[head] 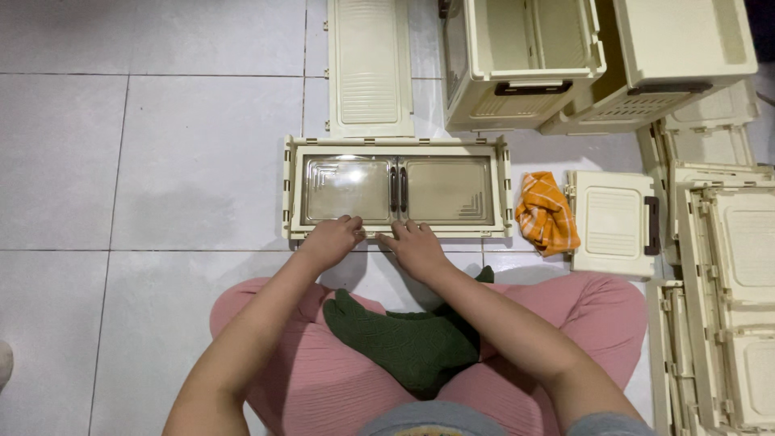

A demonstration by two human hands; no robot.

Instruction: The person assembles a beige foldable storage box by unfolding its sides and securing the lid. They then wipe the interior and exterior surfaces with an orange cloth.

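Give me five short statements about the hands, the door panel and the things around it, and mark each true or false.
1. Both hands rest on the near edge of the cream door panel. True: left hand, right hand.
2. The panel stands upright. False: it lies flat on the tiled floor.
3. An orange cloth lies right of the panel. True.
4. The panel's two dark handles sit at its outer ends. False: they meet at the middle.
5. The person wears bare feet. False: dark green socks.
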